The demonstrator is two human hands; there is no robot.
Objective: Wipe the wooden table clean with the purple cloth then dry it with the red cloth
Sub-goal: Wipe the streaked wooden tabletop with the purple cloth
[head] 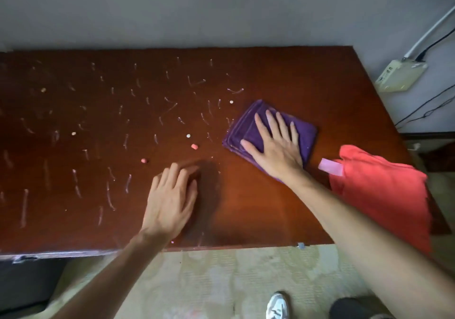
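Note:
A folded purple cloth (305, 131) lies on the right part of the wooden table (283, 77). My right hand (275, 146) presses flat on top of it, fingers spread. The red cloth (384, 195) with a pink tag sits at the table's right edge, partly hanging over it. My left hand (172, 200) rests flat on the bare wood near the front edge, holding nothing. Pale chalk-like streaks and small crumbs (194, 146) cover the middle and left of the table. The wood around the purple cloth looks free of marks.
The table's back edge stands against a grey wall. A white box with cables (398, 75) sits on the floor at the right. Below the front edge are a pale mat and a white shoe (278, 306).

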